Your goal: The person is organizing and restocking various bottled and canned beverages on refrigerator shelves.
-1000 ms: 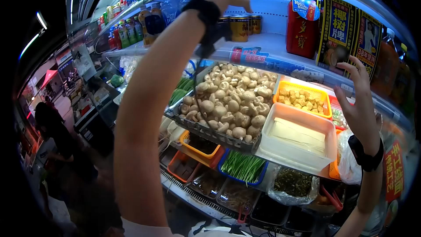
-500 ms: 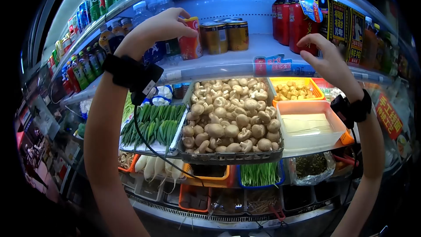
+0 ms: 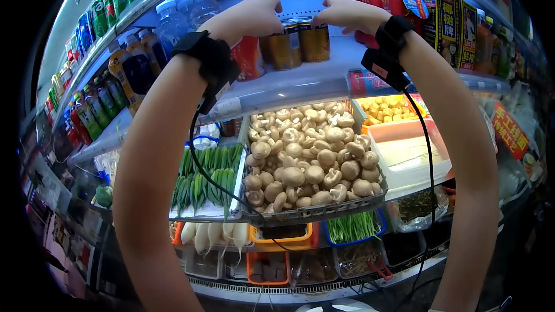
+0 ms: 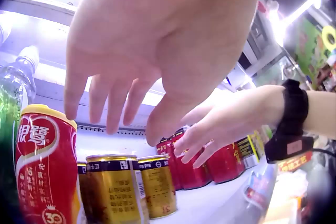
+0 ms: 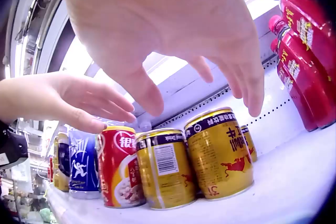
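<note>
Both hands reach over the drinks shelf and hold nothing. My left hand (image 3: 245, 18) hovers above a red can with a yellow lid (image 4: 47, 161) and the gold cans beside it, fingers extended downward in the left wrist view. My right hand (image 3: 357, 15) comes in from the other side, its thumb and fingers spread above the gold can with the red bull print (image 5: 220, 153). Next to that stands another gold can (image 5: 165, 169), its barcode facing out. In the head view the right fingertips overlap the top of the right gold can (image 3: 314, 45).
Red bottles (image 3: 396, 1) and black cartons (image 3: 448, 26) stand to the right on the shelf; clear bottles (image 3: 171, 26) stand to the left. Below the shelf lip are a crate of mushrooms (image 3: 312, 156), a tray of okra (image 3: 205, 179) and a white tub (image 3: 410, 156). Cables hang from both wrists.
The view has turned from a slant to face the shelf. My right hand has moved left from the cartons, past the red bottles, to the gold cans. My left hand stays near the red can.
</note>
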`<state>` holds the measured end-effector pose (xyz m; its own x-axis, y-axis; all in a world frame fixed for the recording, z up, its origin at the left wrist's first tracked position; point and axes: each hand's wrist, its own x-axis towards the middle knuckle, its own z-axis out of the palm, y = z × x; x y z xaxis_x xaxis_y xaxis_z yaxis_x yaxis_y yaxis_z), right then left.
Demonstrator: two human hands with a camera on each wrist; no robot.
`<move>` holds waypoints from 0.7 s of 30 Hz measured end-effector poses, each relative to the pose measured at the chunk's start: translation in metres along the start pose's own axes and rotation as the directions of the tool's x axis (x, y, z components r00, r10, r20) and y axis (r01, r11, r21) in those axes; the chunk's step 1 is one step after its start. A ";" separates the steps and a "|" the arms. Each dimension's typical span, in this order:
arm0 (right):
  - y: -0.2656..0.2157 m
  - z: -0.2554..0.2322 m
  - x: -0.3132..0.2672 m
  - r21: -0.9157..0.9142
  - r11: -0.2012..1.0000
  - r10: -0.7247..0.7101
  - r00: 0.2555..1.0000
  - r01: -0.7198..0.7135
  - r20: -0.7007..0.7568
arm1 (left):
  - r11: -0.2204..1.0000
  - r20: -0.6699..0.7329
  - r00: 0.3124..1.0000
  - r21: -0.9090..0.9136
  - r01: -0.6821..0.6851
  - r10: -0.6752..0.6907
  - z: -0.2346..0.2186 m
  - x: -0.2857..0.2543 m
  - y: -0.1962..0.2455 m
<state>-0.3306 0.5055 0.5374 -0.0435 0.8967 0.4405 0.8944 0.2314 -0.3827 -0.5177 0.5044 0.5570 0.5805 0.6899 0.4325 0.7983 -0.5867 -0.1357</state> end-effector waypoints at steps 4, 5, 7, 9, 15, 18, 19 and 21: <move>0.010 0.004 0.024 0.109 0.989 0.084 0.991 -0.096 0.104 | 0.996 0.045 0.999 0.091 -0.005 0.001 0.012 0.016 0.010; 0.013 0.005 0.031 0.142 0.982 0.104 0.983 -0.126 0.152 | 0.994 0.081 0.997 0.106 -0.004 -0.005 0.014 0.020 0.012; 0.016 0.011 0.041 0.258 0.954 0.096 0.970 -0.154 0.225 | 0.992 0.173 0.985 0.123 -0.010 -0.012 0.018 0.025 0.013; 0.018 0.014 0.045 0.280 0.953 0.029 0.953 -0.118 0.302 | 0.986 0.201 0.979 0.169 -0.001 -0.033 0.022 0.028 0.014; 0.022 0.001 0.044 0.304 0.953 -0.115 0.923 -0.003 0.368 | 0.997 0.255 0.965 0.062 0.050 -0.064 0.024 0.052 -0.007; 0.020 -0.013 0.036 0.260 0.965 -0.118 0.918 0.017 0.378 | 0.994 0.279 0.955 0.045 0.095 -0.103 0.017 0.057 -0.011; 0.016 -0.019 0.035 0.261 0.965 -0.124 0.917 0.023 0.378 | 0.994 0.309 0.945 0.051 0.097 -0.108 0.016 0.059 -0.010; 0.012 -0.027 0.030 0.252 0.966 -0.096 0.836 -0.052 0.540 | 0.993 0.351 0.930 0.055 0.101 -0.114 0.018 0.061 -0.007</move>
<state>-0.3091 0.5249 0.5676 -0.3621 0.9315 -0.0334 0.7545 0.2718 -0.5973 -0.4850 0.5584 0.5685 0.5044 0.8571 0.1051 0.8607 -0.4893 -0.1402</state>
